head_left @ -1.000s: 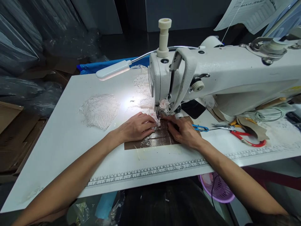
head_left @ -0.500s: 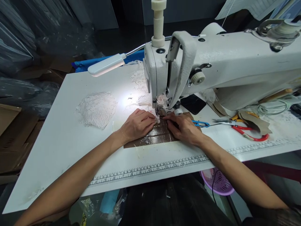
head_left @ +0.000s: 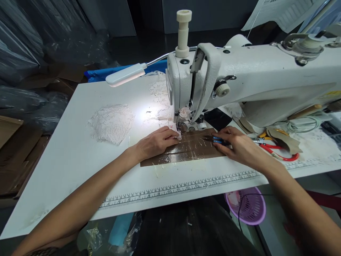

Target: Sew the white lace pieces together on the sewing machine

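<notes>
My left hand [head_left: 157, 141] rests on the brown taped patch [head_left: 186, 151] of the table and pinches a small white lace piece [head_left: 176, 133] just in front of the needle of the white sewing machine [head_left: 239, 81]. To the right, my right hand [head_left: 238, 145] closes on the blue thread snips [head_left: 217, 139], whose tips point left toward the needle area. A small fabric rosette [head_left: 183, 112] hangs at the presser foot.
A heap of white lace [head_left: 112, 122] lies at the left under the gooseneck lamp [head_left: 125, 74]. Red-handled scissors [head_left: 278, 152] and paper scraps lie at the right. A printed ruler [head_left: 176, 190] runs along the table's front edge; a purple basket [head_left: 246, 208] sits below.
My right hand left the lace at the needle, moved right and took hold of the blue snips. My left hand stays on the lace piece.
</notes>
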`<act>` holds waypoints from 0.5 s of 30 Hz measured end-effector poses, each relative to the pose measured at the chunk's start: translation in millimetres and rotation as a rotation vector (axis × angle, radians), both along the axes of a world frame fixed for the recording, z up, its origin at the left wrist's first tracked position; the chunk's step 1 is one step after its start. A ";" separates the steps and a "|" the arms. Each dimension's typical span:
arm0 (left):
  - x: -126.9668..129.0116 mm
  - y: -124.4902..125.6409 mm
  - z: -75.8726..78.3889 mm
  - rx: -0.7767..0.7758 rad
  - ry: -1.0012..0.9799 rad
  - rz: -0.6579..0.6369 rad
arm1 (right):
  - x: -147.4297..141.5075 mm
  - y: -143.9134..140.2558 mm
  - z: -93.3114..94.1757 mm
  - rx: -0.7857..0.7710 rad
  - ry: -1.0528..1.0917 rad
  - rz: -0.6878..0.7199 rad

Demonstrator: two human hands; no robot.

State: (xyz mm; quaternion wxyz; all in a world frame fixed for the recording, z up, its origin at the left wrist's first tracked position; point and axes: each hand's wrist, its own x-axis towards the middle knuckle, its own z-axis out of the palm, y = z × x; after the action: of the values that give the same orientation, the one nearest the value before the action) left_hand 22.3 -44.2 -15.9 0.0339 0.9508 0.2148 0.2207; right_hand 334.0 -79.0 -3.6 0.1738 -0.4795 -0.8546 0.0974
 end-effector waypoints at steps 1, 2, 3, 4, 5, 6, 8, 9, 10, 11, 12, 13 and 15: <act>2.2 -1.0 0.1 -0.040 -0.055 0.025 | 2.6 -2.9 -6.5 0.042 -0.011 -0.019; 4.7 -2.2 0.3 -0.081 -0.118 0.064 | 3.4 -5.3 -12.6 0.083 -0.017 -0.029; 7.3 -3.7 0.7 -0.118 -0.181 0.116 | 2.8 -7.1 -17.6 0.119 -0.016 -0.039; 9.8 -5.1 1.1 -0.155 -0.235 0.173 | 0.7 -8.5 -21.0 0.148 -0.001 -0.047; 12.0 -6.4 1.3 -0.189 -0.280 0.232 | -2.6 -9.6 -22.6 0.166 0.027 -0.051; 13.6 -7.2 1.2 -0.224 -0.317 0.288 | -6.8 -10.4 -22.6 0.169 0.071 -0.059; 14.7 -7.3 0.2 -0.314 -0.371 0.366 | -17.7 -11.1 -19.2 0.078 0.189 -0.074; 14.3 -6.6 -0.8 -0.370 -0.395 0.385 | -24.0 -10.9 -16.8 -0.008 0.242 -0.077; 13.4 -5.3 -2.1 -0.429 -0.420 0.392 | -30.8 -9.9 -14.6 -0.094 0.277 -0.075; 12.2 -3.8 -3.4 -0.482 -0.441 0.390 | -38.0 -8.2 -12.7 -0.159 0.289 -0.069; 10.8 -2.1 -4.8 -0.528 -0.454 0.380 | -45.3 -5.6 -11.2 -0.182 0.274 -0.063; 9.4 -0.4 -6.1 -0.563 -0.460 0.369 | -52.6 -2.2 -10.2 -0.163 0.231 -0.060; 6.9 2.6 -8.0 -0.606 -0.466 0.359 | -66.4 6.1 -9.1 -0.073 0.086 -0.076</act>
State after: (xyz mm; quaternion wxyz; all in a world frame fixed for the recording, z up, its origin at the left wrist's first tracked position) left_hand 29.2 -41.7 -24.0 0.3205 0.7699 0.4188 0.3593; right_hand 267.6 -72.9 -12.8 0.1964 -0.5131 -0.8233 0.1425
